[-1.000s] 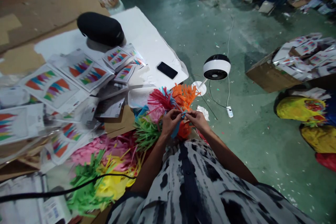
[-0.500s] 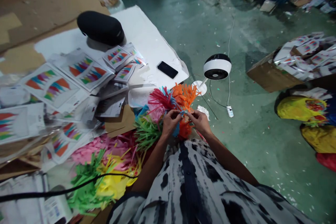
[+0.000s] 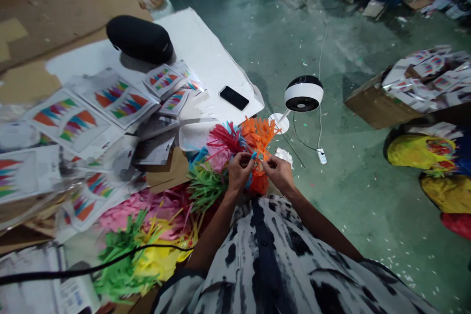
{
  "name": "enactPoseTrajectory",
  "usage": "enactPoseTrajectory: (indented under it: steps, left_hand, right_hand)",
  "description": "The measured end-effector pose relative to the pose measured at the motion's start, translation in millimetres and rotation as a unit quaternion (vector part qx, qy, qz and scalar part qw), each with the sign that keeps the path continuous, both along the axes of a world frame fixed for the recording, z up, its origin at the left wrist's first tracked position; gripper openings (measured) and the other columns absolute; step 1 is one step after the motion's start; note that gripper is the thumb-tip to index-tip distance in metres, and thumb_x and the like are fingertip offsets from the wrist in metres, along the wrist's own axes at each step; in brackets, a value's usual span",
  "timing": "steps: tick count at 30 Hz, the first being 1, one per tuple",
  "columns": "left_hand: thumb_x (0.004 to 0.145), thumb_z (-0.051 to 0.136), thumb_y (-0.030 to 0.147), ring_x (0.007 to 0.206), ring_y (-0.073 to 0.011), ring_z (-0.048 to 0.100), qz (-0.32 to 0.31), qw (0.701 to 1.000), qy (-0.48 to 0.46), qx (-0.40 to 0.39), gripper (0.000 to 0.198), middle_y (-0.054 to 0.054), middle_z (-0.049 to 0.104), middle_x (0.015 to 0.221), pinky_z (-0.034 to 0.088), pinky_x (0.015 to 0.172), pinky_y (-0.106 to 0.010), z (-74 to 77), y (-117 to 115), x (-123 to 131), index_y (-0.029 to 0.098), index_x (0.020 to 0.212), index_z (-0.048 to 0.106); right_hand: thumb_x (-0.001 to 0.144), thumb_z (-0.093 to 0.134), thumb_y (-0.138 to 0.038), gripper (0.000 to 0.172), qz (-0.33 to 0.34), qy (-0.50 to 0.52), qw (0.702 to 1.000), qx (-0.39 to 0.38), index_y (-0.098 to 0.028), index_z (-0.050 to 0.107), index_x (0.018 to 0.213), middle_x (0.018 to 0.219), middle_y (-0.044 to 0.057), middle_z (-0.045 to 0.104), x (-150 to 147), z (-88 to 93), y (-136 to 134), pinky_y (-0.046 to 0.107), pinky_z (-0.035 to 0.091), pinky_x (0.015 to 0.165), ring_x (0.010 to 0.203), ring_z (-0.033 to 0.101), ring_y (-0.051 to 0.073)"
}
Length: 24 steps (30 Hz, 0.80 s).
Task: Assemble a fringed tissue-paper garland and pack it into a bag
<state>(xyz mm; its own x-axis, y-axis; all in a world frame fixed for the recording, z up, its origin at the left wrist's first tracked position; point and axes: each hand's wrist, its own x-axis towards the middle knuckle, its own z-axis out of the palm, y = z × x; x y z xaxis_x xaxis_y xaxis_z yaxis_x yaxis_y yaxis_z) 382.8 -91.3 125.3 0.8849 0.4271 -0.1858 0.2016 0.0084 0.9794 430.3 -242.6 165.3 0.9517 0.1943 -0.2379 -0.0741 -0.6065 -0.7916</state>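
My left hand (image 3: 240, 170) pinches a light blue paper tassel (image 3: 253, 156) near its narrow end. Opposite it, my right hand (image 3: 278, 172) has its fingertips closed at the other side of the same blue strip, a short way apart from the left. Around and under the hands lie an orange paper tassel (image 3: 259, 132), a red tassel (image 3: 225, 136), a pink one (image 3: 218, 156) and a green fringed tassel (image 3: 206, 184). The exact grip of the right fingertips is small and partly hidden.
Printed packets (image 3: 117, 100), a black speaker-like case (image 3: 140, 38), a phone (image 3: 234, 97) and a white plastic tray (image 3: 196, 136) lie on the table at left. A fan (image 3: 303, 94) stands on the floor ahead. At right is a packet-filled carton (image 3: 382, 103). A black cable (image 3: 91, 271) crosses lower left.
My fingers have shifted slightly around the blue tassel; its blue end now stands up more visibly by the left fingertips. The camera view has moved a little. Other things stay put.
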Motion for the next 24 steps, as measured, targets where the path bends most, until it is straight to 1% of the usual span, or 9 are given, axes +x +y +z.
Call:
enactPoseTrajectory:
  steps: [6, 8, 13, 18, 21, 24]
  left_hand:
    - [0.085, 0.076, 0.030, 0.083, -0.0184, 0.074, -0.009, 0.998, -0.025, 0.053, 0.014, -0.004, 0.074, 0.091, 0.060, 0.075, -0.030, 4.1, -3.9, -2.1, 0.021, 0.094, 0.069]
    - [0.085, 0.077, 0.031, 0.081, -0.0182, 0.073, -0.004, 0.999, -0.024, 0.048, 0.014, -0.004, 0.074, 0.090, 0.060, 0.075, -0.030, 5.3, -4.1, -2.3, 0.021, 0.093, 0.069]
    - [0.085, 0.078, 0.037, 0.077, -0.0181, 0.073, 0.002, 1.000, -0.012, -0.006, 0.020, -0.004, 0.075, 0.089, 0.061, 0.073, -0.030, 2.4, -0.9, -2.2, 0.021, 0.095, 0.069]
    - [0.085, 0.078, 0.037, 0.080, -0.0183, 0.073, -0.011, 1.000, -0.014, 0.013, 0.020, -0.004, 0.075, 0.090, 0.061, 0.076, -0.031, 3.5, -1.8, -2.8, 0.021, 0.094, 0.068]
    - [0.086, 0.078, 0.035, 0.082, -0.0182, 0.073, -0.023, 0.999, -0.022, 0.027, 0.019, -0.003, 0.073, 0.090, 0.060, 0.077, -0.031, 6.8, -4.1, -3.5, 0.022, 0.094, 0.067]
    - [0.085, 0.078, 0.034, 0.080, -0.0170, 0.072, -0.025, 0.999, -0.034, 0.026, 0.020, -0.002, 0.071, 0.089, 0.060, 0.077, -0.030, 7.8, -5.0, -4.1, 0.021, 0.093, 0.065]
  right_hand:
    - [0.083, 0.061, -0.049, 0.032, 0.004, -0.013, 1.000, -0.006, -0.021, 0.064, 0.068, 0.064, 0.002, 0.068, -0.9, -5.8, 2.3, 0.027, 0.042, 0.060, 0.059, 0.059, 0.016]
    - [0.084, 0.061, -0.049, 0.031, 0.007, -0.017, 1.000, -0.005, -0.022, 0.064, 0.068, 0.064, 0.002, 0.068, -1.1, -6.9, 2.7, 0.027, 0.042, 0.060, 0.059, 0.059, 0.016]
    - [0.084, 0.062, -0.048, 0.032, 0.007, -0.021, 1.000, -0.003, -0.022, 0.061, 0.065, 0.062, 0.002, 0.067, -2.0, -4.4, 2.6, 0.027, 0.041, 0.058, 0.058, 0.058, 0.016]
    - [0.084, 0.063, -0.049, 0.032, 0.012, -0.008, 1.000, 0.020, -0.022, 0.064, 0.068, 0.063, 0.002, 0.067, -1.6, -4.0, 3.4, 0.027, 0.041, 0.058, 0.059, 0.057, 0.016]
    - [0.086, 0.064, -0.053, 0.035, 0.017, 0.004, 0.999, 0.035, -0.021, 0.067, 0.071, 0.064, 0.002, 0.067, 0.0, -6.4, 2.8, 0.027, 0.042, 0.059, 0.061, 0.057, 0.016]
    - [0.087, 0.065, -0.055, 0.037, 0.032, 0.013, 0.998, 0.058, -0.020, 0.069, 0.074, 0.067, 0.001, 0.066, 1.0, -8.7, 0.8, 0.027, 0.042, 0.061, 0.062, 0.056, 0.016]
